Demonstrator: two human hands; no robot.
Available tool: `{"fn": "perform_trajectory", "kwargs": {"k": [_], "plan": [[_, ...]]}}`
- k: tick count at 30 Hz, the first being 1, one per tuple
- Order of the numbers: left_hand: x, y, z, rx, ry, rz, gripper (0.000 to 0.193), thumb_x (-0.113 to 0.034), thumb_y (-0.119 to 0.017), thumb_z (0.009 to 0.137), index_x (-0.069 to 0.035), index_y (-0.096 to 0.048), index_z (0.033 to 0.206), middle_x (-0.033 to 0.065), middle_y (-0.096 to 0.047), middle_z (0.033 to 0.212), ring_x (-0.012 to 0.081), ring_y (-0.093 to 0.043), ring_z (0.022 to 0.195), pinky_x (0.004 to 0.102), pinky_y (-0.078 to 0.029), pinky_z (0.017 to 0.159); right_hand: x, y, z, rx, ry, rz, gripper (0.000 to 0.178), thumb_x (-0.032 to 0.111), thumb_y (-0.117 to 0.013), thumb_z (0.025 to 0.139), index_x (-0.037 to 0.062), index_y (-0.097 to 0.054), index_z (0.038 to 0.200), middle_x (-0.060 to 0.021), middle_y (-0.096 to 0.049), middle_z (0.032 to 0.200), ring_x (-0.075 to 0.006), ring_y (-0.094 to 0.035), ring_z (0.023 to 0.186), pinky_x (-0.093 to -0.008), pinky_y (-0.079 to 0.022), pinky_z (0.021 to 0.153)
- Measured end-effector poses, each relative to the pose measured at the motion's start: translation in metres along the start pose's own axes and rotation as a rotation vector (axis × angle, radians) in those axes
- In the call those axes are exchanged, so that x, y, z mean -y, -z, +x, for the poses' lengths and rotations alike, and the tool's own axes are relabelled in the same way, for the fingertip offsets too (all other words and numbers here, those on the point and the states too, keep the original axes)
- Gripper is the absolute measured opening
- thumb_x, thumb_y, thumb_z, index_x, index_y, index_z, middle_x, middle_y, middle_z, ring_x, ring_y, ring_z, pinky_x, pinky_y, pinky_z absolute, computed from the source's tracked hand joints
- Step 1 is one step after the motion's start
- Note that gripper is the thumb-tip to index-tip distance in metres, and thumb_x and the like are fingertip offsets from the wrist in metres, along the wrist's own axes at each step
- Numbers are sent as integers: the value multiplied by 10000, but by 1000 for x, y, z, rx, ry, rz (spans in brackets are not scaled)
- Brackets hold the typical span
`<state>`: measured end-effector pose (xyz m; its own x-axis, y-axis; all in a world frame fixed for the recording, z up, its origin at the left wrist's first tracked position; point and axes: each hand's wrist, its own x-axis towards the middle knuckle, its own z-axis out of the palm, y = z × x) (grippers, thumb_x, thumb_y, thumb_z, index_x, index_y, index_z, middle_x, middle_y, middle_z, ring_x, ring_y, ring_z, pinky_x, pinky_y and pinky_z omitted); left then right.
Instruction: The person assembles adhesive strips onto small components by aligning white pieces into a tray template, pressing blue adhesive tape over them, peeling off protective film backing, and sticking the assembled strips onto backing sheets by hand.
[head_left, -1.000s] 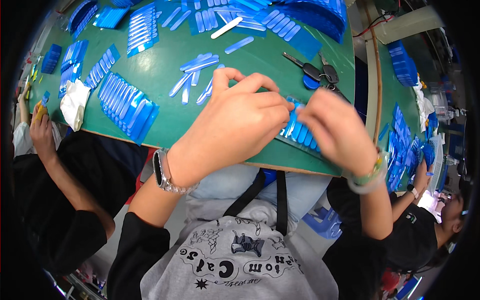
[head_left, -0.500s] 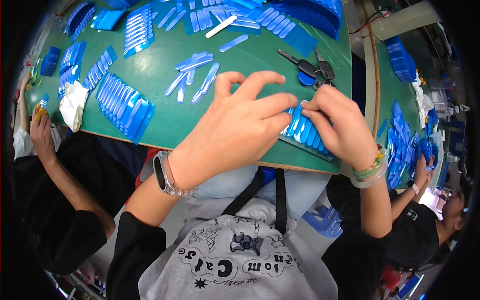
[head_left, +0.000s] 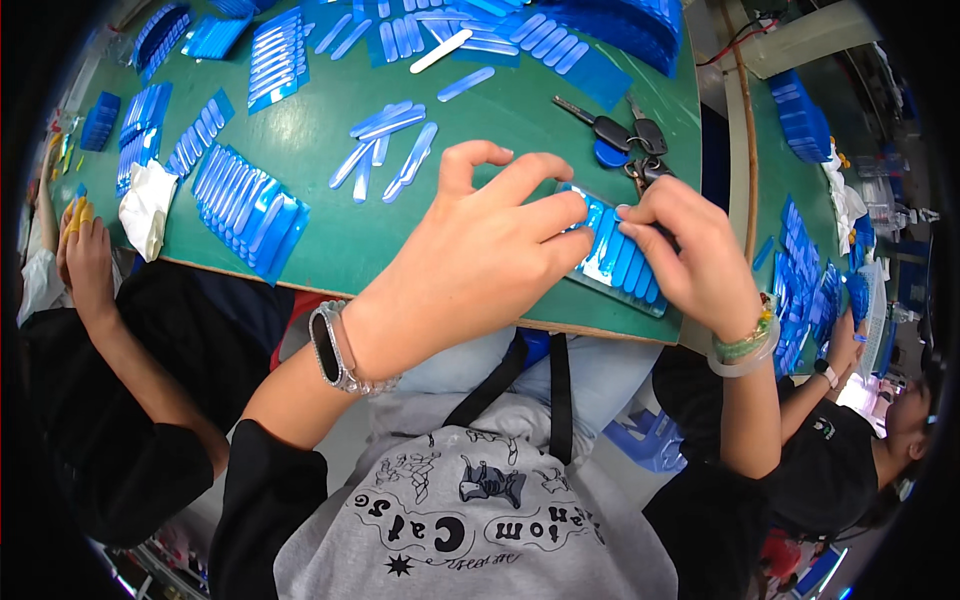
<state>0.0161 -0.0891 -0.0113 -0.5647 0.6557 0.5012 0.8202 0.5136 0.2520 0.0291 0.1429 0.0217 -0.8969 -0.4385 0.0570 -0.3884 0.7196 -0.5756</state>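
Observation:
A row of glossy blue film-covered strips (head_left: 627, 266) lies in a clear shallow tray (head_left: 637, 301) at the table's front edge. My left hand (head_left: 490, 235) reaches over its left end, index finger and thumb closed against the strips while the other fingers are raised and bent. From the right comes my right hand (head_left: 690, 250), its thumb and index finger pinched at the upper end of one strip. The fingertips cover most of what is gripped there. Just beyond the right hand lies a bunch of keys (head_left: 625, 135) with black heads and a blue fob.
Loose blue strips (head_left: 385, 150) and a white-looking strip (head_left: 440, 50) lie on the green table (head_left: 300, 140). Fanned blue strip sheets (head_left: 245, 210) and a crumpled white tissue (head_left: 148, 210) are at left. Co-workers' hands (head_left: 88, 245) work on both sides.
My right hand has shifted slightly right and down along the row, still pinched. The left hand stays at the left end, and more of the strips' upper ends now shows between the hands.

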Motion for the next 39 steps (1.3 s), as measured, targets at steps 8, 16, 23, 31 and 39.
{"fn": "perform_trajectory", "kwargs": {"k": [8,16,23,31,39], "plan": [[1,-4,1,22,-27,-5,134,-124,-695,768,-144,-721,897,-69,-684,1066,175,-581,1128,456,-338,960,0,-2,0,-7,14,-23,107,16,-668,816,-2,-602,898,-158,-557,860,-357,-580,819,-414,-478,710],[-5,-3,-1,10,-32,-11,166,-137,-682,777,-161,-720,937,-73,-679,1049,164,-596,1093,470,-327,992,0,2,-7,-20,26,-29,95,40,-662,827,-1,-584,863,-147,-534,820,-348,-578,781,-408,-476,681],[-10,-2,5,45,-12,-12,150,-150,-675,784,-172,-717,926,-71,-672,1060,159,-592,1098,472,-316,1014,3,-2,-16,-53,38,8,99,-15,-690,795,-20,-612,856,-137,-541,764,-303,-570,722,-374,-457,649],[-15,-5,9,53,-43,6,164,-133,-661,785,-173,-725,930,-76,-671,1006,154,-587,1118,478,-299,1030,-7,9,-17,-48,-51,30,90,30,-667,825,-3,-592,863,-147,-560,819,-350,-586,774,-415,-478,677],[-18,-3,12,86,-48,41,198,-141,-667,779,-184,-742,958,-74,-667,1005,167,-584,1125,486,-284,1044,-1,5,-25,-34,29,-44,102,22,-666,810,0,-587,871,-149,-536,814,-348,-579,778,-417,-475,672]]}}
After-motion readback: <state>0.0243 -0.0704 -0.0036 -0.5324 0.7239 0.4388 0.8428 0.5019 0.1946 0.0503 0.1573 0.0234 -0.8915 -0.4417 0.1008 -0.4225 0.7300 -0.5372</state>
